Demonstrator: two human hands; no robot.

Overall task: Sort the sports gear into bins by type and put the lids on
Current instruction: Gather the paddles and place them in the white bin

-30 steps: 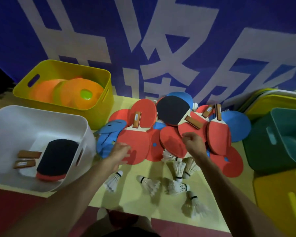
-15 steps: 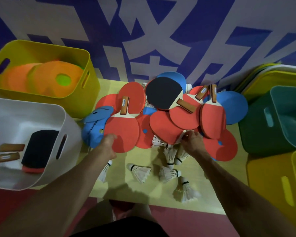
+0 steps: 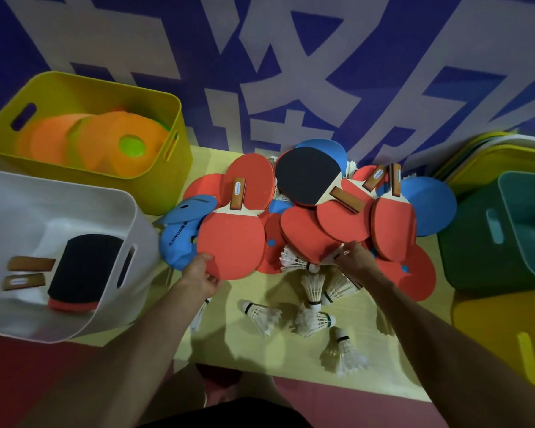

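Paddle-sorting step; left hand (image 3: 202, 277) pinches red paddle (image 3: 231, 242) at lower centre; right hand (image 3: 354, 257) grips neighbouring paddle (image 3: 306, 236) edge; next likely: lift both clear of shuttlecocks (image 3: 314, 285), carry to white bin (image 3: 118, 211) at left.

Blue banner (image 3: 167, 41) (white characters), pale tabletop (image 3: 229, 344), perhaps red floor (image 3: 28, 366)

Both forearms are seen bare to the frame's edge, with no sleeves, watch or rings visible. At the bottom centre, a dark garment (image 3: 229, 412), possibly black shorts, is dimly made out.
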